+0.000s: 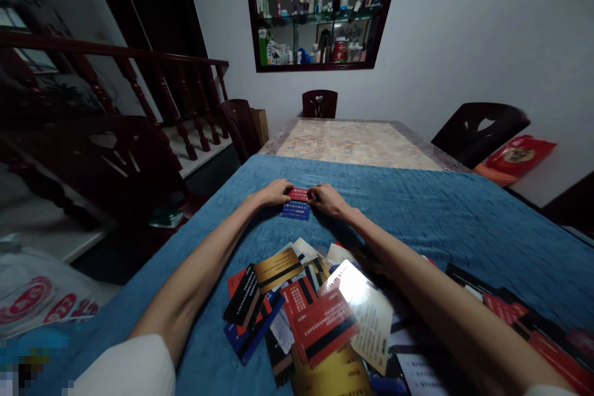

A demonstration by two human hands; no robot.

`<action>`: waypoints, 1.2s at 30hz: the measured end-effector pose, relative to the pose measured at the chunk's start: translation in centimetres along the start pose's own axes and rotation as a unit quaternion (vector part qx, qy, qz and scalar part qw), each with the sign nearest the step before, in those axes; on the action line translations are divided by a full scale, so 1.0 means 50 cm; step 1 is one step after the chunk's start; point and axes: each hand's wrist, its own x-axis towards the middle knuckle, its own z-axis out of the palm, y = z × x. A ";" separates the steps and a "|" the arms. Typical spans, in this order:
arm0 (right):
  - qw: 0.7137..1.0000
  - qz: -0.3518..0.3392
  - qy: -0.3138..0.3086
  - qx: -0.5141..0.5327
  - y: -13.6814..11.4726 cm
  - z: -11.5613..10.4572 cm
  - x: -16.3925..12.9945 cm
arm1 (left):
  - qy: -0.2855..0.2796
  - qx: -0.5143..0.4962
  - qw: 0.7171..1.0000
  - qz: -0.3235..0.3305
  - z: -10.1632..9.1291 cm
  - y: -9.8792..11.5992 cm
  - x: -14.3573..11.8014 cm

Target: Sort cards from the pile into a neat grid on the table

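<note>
Toward the far part of the blue cloth, a red card (299,195) lies flat between my two hands. My left hand (275,192) has its fingers closed at the card's left end. At the right end, my right hand (328,199) pinches the same card with curled fingers. Just nearer to me is a blue card (295,211) with printed text, close against the red one. Between my forearms spreads a loose heap of overlapping cards, with a red card (326,325), a gold card (279,270) and a black card (243,297) on show.
A blue cloth (399,223) covers the near table; its bare patterned top (343,139) shows beyond. More dark and red cards (503,309) lie by my right forearm. Chairs stand around, one bearing a red bag (522,156). A white plastic bag (41,288) is at left.
</note>
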 end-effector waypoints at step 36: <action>1.000 0.003 0.014 0.022 0.018 0.028 0.006 | 0.012 -0.008 1.000 -0.022 -0.001 0.017 -0.009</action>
